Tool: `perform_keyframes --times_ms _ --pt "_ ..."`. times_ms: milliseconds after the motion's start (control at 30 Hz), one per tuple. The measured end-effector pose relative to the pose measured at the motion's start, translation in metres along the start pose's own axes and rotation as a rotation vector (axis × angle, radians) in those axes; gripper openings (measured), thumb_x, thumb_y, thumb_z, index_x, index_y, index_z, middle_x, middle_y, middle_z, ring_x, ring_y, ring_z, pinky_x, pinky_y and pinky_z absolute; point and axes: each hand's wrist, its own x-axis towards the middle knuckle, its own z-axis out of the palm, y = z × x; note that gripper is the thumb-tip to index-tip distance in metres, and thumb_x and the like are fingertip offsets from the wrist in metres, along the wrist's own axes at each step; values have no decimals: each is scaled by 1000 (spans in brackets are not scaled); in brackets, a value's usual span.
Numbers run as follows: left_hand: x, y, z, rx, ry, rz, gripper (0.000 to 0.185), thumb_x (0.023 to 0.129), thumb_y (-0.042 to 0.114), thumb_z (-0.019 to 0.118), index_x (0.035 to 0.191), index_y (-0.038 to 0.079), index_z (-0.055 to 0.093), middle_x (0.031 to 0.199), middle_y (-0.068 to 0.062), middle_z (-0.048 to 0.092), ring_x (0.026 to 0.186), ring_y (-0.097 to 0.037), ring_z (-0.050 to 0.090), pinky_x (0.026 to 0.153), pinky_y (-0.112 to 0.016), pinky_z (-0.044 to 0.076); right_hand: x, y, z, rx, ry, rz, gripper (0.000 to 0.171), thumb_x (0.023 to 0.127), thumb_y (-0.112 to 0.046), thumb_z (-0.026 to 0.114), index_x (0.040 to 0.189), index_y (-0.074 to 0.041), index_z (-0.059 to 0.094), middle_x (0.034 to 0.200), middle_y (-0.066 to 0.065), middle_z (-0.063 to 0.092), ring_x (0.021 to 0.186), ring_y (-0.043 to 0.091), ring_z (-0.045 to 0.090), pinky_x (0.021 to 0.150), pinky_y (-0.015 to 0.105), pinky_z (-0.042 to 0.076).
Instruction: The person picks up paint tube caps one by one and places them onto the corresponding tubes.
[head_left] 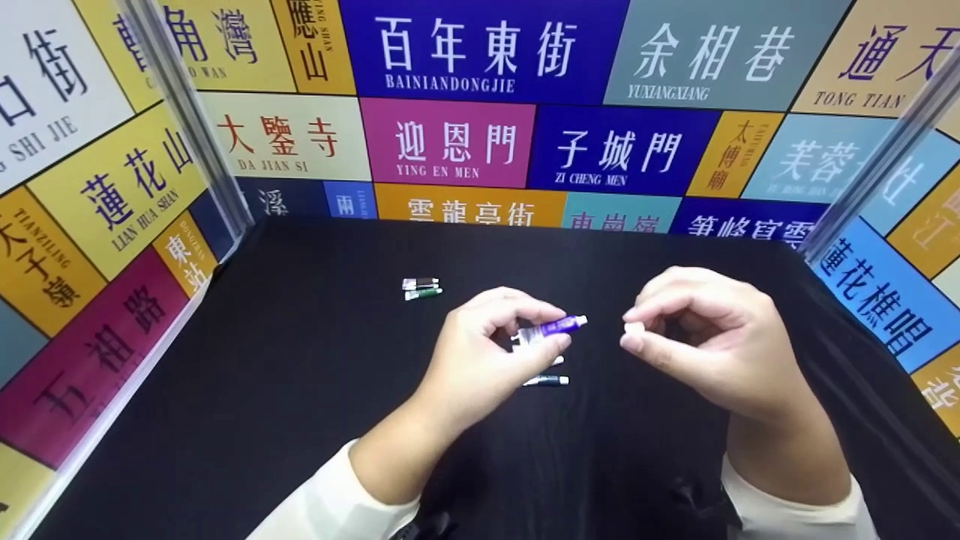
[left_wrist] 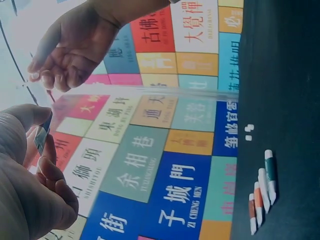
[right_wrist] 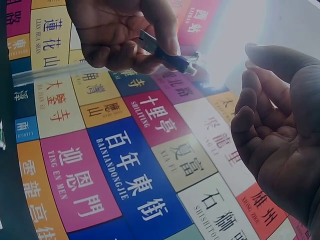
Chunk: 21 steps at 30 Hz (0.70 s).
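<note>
Purple tube (head_left: 562, 325): print too small to read; dark tube (head_left: 553, 381) partly hidden.

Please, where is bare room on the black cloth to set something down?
Black cloth is bare between left sign wall and left forearm, also behind the far paint tubes. Crowded: beneath left grip, where nearer tubes lie, with white caps to their right.

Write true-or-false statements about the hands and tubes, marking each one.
1. The left hand pinches a small purple-and-silver tube. True.
2. The right hand is empty. False: it pinches a small white cap-like piece.
3. In the left wrist view, a green-and-white tube lies on the black cloth-covered table. True.
4. The two hands touch each other. False: a gap separates them.
5. The sleeves are black. False: they are cream-white.
</note>
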Motion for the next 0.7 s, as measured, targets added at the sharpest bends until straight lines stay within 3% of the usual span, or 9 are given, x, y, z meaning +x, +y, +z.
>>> perform_keyframes --times_ms 233,700 --pt "-6 13 -2 -16 -2 50 20 88 23 89 107 25 85 103 15 77 91 -10 67 73 -30 58 1 -5 5 -4 -6 -40 21 72 24 83 89 16 73 84 14 70 80 18 65 73 19 57" --pt "-8 18 -1 -20 -3 73 20 88 21 90 107 22 85 103 15 76 94 -9 67 77 -28 57 -1 4 4 -138 -49 9 30 72 25 81 96 8 79 91 13 74 83 14 67 72 16 56"
